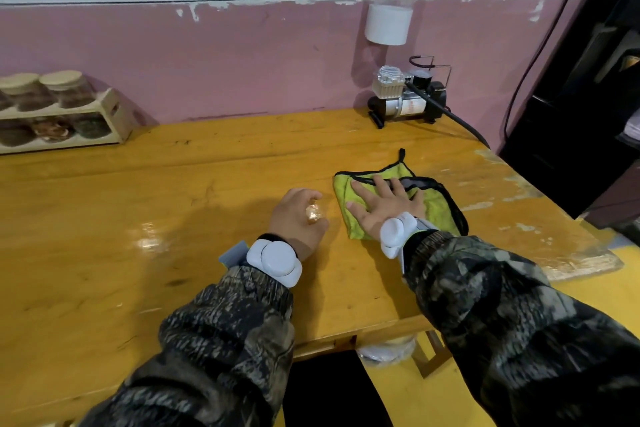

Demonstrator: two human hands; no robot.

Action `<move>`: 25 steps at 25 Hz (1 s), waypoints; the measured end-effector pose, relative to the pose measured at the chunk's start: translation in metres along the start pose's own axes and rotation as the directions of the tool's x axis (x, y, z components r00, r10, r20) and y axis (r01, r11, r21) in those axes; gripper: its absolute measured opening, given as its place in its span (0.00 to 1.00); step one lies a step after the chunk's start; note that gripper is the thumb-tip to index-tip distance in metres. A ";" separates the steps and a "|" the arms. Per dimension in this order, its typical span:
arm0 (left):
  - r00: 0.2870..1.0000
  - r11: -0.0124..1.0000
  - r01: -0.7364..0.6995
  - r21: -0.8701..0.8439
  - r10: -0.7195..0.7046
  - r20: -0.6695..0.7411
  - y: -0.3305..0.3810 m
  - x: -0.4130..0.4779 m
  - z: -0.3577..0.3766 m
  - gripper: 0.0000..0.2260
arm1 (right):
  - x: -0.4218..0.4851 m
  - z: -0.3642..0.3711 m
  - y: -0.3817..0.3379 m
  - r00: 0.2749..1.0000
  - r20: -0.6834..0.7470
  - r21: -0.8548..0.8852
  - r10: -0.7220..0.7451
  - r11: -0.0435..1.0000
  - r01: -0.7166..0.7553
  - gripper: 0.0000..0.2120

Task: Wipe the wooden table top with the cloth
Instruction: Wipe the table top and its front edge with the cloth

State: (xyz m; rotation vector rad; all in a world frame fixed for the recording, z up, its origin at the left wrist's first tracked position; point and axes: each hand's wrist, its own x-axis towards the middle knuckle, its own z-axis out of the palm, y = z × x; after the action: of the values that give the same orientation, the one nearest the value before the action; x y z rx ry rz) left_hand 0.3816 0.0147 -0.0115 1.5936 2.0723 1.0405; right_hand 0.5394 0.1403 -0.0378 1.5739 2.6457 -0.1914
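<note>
The yellow-green cloth with black trim lies folded on the wooden table top, right of the middle. My right hand presses flat on the cloth's left half with straight, spread fingers. My left hand rests on the bare wood just left of the cloth. Its fingers are curled round a small shiny object that is too small to identify. Both wrists wear white bands over camouflage sleeves.
A small air compressor with a black cable stands at the table's back right by the pink wall. At the back left is a wooden rack of jars. A black cabinet stands beyond the worn right edge.
</note>
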 end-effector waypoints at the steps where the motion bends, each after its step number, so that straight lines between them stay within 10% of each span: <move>1: 1.000 1.000 -0.001 -0.009 0.001 -0.008 -0.002 -0.001 -0.004 0.16 | 0.000 0.002 -0.007 1.000 -0.004 -0.007 0.007 1.000 -0.007 0.33; 16: 0.987 0.985 0.144 0.092 -0.137 -0.079 -0.072 -0.050 -0.085 0.16 | -0.015 0.012 -0.153 0.997 -0.034 0.020 -0.070 0.997 0.071 0.32; 25: 0.979 0.973 0.187 0.135 -0.174 -0.105 -0.080 -0.062 -0.102 0.16 | 0.001 -0.003 -0.098 0.953 -0.005 -0.152 -0.304 0.942 0.300 0.35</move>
State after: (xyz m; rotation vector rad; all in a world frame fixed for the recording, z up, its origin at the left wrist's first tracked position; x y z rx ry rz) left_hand 0.2803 -0.0873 -0.0093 1.4113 2.3529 0.9356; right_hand 0.4530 0.0954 -0.0271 1.1302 2.8349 0.0188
